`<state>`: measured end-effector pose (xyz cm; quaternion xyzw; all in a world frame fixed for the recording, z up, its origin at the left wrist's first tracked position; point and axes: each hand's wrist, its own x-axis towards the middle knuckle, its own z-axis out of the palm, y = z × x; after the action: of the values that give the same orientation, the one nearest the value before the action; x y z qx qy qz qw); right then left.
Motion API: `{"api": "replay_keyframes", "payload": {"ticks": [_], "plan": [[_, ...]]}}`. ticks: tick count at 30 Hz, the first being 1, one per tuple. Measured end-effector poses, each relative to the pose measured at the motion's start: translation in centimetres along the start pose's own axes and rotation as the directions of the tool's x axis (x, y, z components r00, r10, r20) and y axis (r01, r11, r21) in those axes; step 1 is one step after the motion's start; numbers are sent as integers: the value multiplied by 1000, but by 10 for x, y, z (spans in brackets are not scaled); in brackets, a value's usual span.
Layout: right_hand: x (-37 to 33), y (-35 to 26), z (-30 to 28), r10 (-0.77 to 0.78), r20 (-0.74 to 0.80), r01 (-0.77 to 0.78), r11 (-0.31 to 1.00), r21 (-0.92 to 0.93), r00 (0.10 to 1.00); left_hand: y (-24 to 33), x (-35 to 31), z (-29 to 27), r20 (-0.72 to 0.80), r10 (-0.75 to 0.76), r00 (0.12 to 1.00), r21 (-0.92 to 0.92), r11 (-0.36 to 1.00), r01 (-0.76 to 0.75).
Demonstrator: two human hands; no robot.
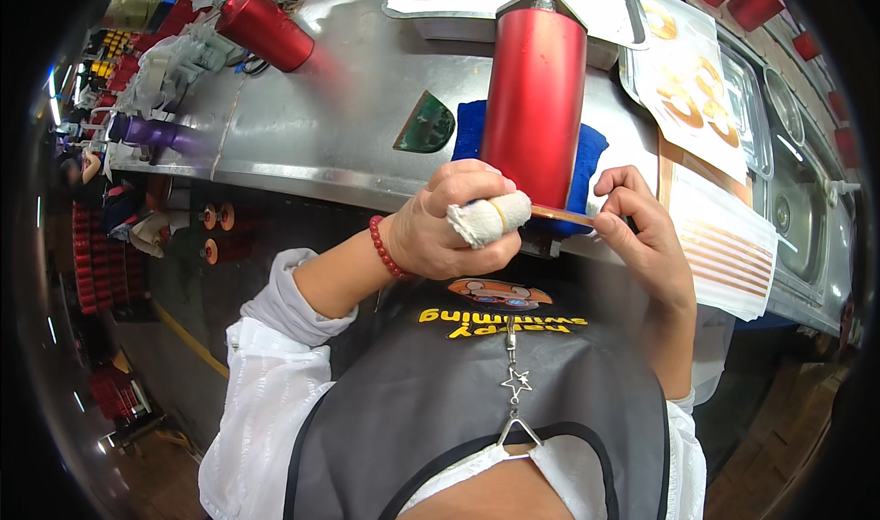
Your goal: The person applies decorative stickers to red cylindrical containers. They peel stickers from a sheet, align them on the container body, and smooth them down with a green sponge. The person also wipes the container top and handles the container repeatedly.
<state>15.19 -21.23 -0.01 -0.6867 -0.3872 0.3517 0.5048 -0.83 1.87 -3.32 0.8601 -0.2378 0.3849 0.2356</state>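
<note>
A large red metal cylinder [536, 98] lies on a blue cloth [591, 149], with its copper-coloured rim [564, 215] toward me. My left hand [449, 227] is closed around a rolled white cloth [490, 219] bound with a yellow band. It holds the roll close by the left side of that rim. On the other side, my right hand [646, 231] has its fingers curled, thumb and fingertips at the right end of the rim. The cylinder's end face is hidden from this view. A dark green rounded plate [427, 123] lies on the steel bench left of the blue cloth.
Another red cylinder [266, 30] lies at the far left of the steel bench [330, 135]. To the right are printed sheets [692, 89], a striped white sheet [729, 263] and a sink [797, 213]. Several red cylinders stand or lie around the edges.
</note>
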Motion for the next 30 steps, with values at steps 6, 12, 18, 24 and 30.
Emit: {"api": "replay_keyframes", "payload": {"ticks": [6, 12, 18, 24, 30], "plan": [[-2, 3, -1, -75, -30, 75, 997, 7, 997, -10, 14, 12, 33, 103, 994, -17, 995, -102], [0, 2, -2, -7, -14, 7, 1000, 9, 1000, -8, 13, 11, 84, 107, 991, 100, 988, -115], [2, 4, 1, -9, 1, 9, 1000, 8, 1000, -6, 12, 16, -3, -295, 955, -30, 955, 295], [3, 5, 0, -6, -13, 6, 1000, 0, 1000, 0, -9, 8, -49, -323, 945, 12, 946, 324], [-2, 8, -3, -33, -30, 33, 999, -3, 999, -2, 2, -5, 91, 98, 991, 103, 989, -108]]}}
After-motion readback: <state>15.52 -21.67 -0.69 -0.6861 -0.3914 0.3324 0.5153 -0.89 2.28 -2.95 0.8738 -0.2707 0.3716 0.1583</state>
